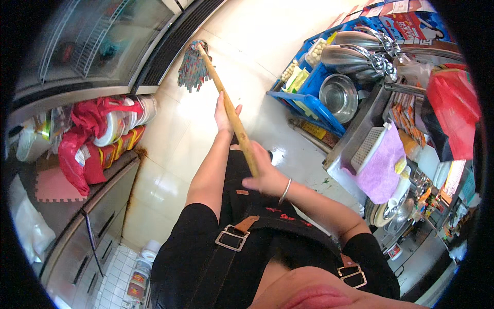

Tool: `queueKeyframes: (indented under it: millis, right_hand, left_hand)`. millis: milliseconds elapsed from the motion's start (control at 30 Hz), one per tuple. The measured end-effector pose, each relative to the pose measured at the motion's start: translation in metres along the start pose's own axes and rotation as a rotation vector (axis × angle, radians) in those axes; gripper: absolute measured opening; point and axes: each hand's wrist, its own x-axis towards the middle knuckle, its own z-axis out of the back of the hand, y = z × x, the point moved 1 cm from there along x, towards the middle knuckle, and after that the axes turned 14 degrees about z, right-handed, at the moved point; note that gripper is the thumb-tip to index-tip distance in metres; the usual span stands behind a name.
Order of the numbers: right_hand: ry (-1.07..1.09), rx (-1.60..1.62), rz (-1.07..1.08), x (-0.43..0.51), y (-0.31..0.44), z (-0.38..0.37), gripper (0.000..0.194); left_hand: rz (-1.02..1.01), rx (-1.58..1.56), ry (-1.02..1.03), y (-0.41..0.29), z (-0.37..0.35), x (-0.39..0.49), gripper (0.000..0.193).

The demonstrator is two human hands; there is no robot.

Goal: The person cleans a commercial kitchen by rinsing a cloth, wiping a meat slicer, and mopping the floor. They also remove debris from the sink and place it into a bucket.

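A string mop with a wooden handle [219,83] slants across the middle of the view. Its blue, grey and red cloth strands [193,69] lie on the pale tiled floor [247,46] beside the black vent strip of a glass-door fridge. My left hand [225,116] is around the handle partway down, with its thumb on the right side of the wood. Near the upper end, close to my apron [251,204], my right hand [264,170] grips the same handle. A bangle [285,191] circles the right wrist.
The fridge [150,61] borders the floor on the left, above a low steel cabinet [104,208] with red bags [83,146]. To the right, blue crates [305,98] hold food and a steel pot [338,98]. A cluttered counter with a purple cloth [382,166] stands nearer me.
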Motion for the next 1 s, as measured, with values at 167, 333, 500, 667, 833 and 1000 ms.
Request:
queueKeyframes:
  millis: [167, 333, 500, 667, 833, 1000]
  right_hand:
    - [-0.010, 0.848, -0.482, 0.030, -0.009, 0.079, 0.054]
    - [-0.207, 0.727, -0.440, 0.026, -0.004, 0.100, 0.044]
    - [-0.433, 0.878, -0.335, 0.034, -0.047, 0.100, 0.047]
    - [-0.647, 1.030, -0.270, 0.058, -0.084, 0.073, 0.033]
    - [-0.697, 1.022, -0.579, 0.061, -0.070, 0.034, 0.021]
    - [-0.526, 1.406, -0.697, -0.020, -0.038, 0.033, 0.014]
  left_hand:
    - [-0.093, 0.095, 0.103, 0.001, -0.066, 0.043, 0.042]
    - [-0.024, 0.208, 0.160, 0.023, -0.118, 0.069, 0.027]
    - [0.062, 0.532, 0.207, 0.048, -0.175, 0.091, 0.042]
    - [-0.100, 1.211, 0.229, 0.073, -0.194, 0.152, 0.045]
    - [-0.912, 2.572, 0.641, 0.080, -0.185, 0.154, 0.034]
    - [-0.706, 2.724, 0.762, 0.090, -0.179, 0.094, 0.030]
